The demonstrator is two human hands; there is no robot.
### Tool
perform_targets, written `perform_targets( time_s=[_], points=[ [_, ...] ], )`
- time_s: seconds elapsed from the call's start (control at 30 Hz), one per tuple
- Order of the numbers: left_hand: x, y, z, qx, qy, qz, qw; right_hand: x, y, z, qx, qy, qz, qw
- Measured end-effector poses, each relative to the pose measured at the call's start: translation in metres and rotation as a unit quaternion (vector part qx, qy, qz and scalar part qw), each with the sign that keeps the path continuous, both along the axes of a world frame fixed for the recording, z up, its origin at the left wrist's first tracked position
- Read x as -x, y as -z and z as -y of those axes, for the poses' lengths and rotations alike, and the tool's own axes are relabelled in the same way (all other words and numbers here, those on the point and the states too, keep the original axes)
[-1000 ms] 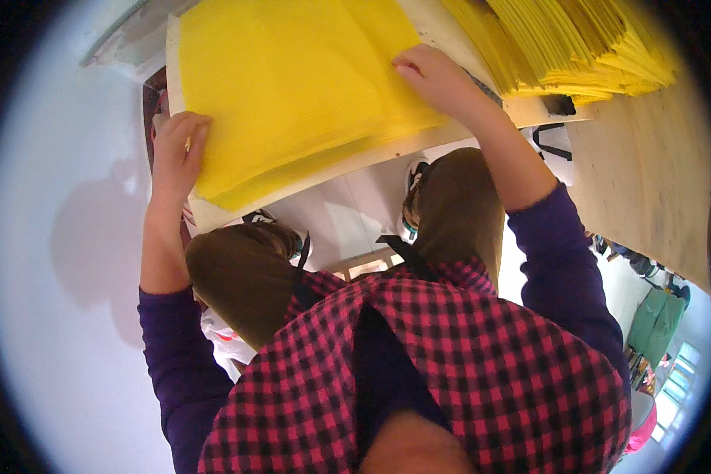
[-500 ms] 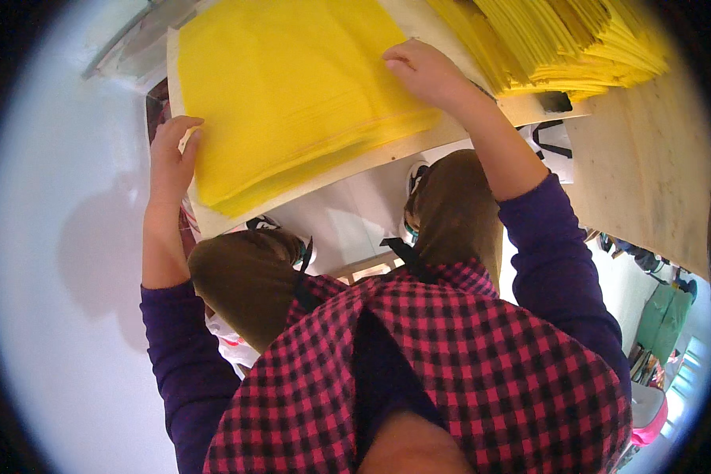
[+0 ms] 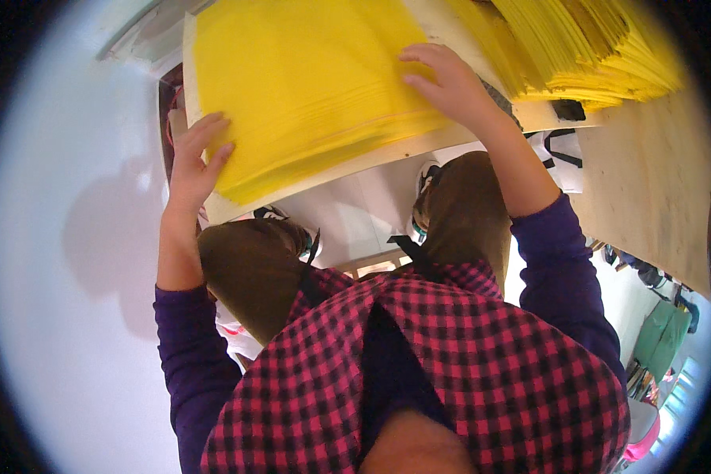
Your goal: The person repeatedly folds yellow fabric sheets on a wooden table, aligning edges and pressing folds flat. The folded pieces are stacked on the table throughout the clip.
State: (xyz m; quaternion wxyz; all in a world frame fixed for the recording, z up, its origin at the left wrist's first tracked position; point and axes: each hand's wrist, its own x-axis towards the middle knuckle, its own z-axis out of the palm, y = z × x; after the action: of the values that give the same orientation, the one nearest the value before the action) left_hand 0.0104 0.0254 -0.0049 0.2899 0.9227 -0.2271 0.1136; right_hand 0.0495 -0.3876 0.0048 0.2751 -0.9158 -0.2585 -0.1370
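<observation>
A broad stack of thin yellow sheets (image 3: 308, 95) lies on a pale wooden board (image 3: 340, 172) in front of me; whether they are paper or cloth I cannot tell. At the stack's left edge is my left hand (image 3: 199, 162), its fingers apart and their tips against the sheets. My right hand (image 3: 450, 83) rests by the far right side, thumb and fingers spread, the tips over the yellow surface. Neither hand grips anything.
Folded yellow bundles (image 3: 577, 55) are piled at the upper right, beside a small black object (image 3: 569, 110). A plain wooden panel (image 3: 648, 182) stretches down the right. On the left is a white wall (image 3: 79, 237). My knees are under the board's near edge.
My left hand has come in over the left edge of the sheets, and its fingers lie flatter. The right hand's fingers have spread from a closer curl. The whole view has shifted slightly.
</observation>
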Motion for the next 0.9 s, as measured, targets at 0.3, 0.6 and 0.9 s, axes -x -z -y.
perform_targets(
  time_s=[0.3,0.6,0.9],
  points=[
    [0.002,0.005,0.000,0.002,0.012,0.020,1.000,0.021,0.001,-0.001,-0.026,0.006,-0.045,0.999],
    [0.009,0.008,0.000,-0.011,-0.021,0.010,1.000,0.040,0.000,0.020,-0.099,0.059,-0.042,0.992],
    [0.010,-0.005,0.001,-0.015,-0.007,0.009,1.000,0.059,0.007,0.024,-0.335,0.198,-0.154,0.908]
  ],
)
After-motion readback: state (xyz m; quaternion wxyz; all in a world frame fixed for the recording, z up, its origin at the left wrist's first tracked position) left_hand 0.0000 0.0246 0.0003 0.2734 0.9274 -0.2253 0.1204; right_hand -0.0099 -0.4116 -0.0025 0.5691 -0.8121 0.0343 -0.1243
